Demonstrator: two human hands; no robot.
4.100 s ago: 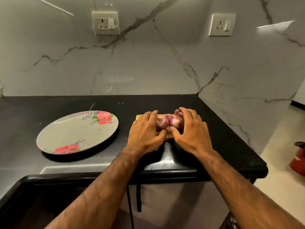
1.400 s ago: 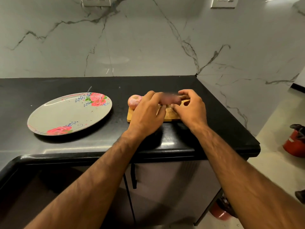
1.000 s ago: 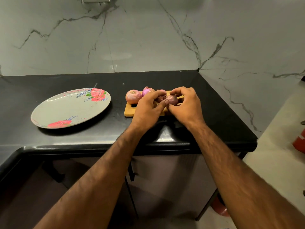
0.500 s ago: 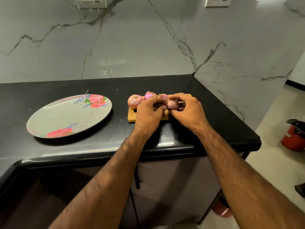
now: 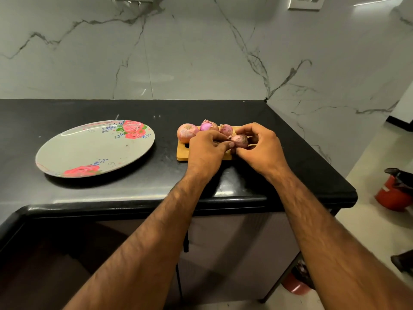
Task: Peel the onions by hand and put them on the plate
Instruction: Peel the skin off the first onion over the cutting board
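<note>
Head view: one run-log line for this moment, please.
step: peeling | right hand: holds onion over board | left hand: pinches onion's tip | board: three more onions | plate: no onions yet

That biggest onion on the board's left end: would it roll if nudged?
Probably: the biggest onion looks round and sits at the edge of the wooden board, so it may roll off. Its dry skin looks papery, likely to flake.
</note>
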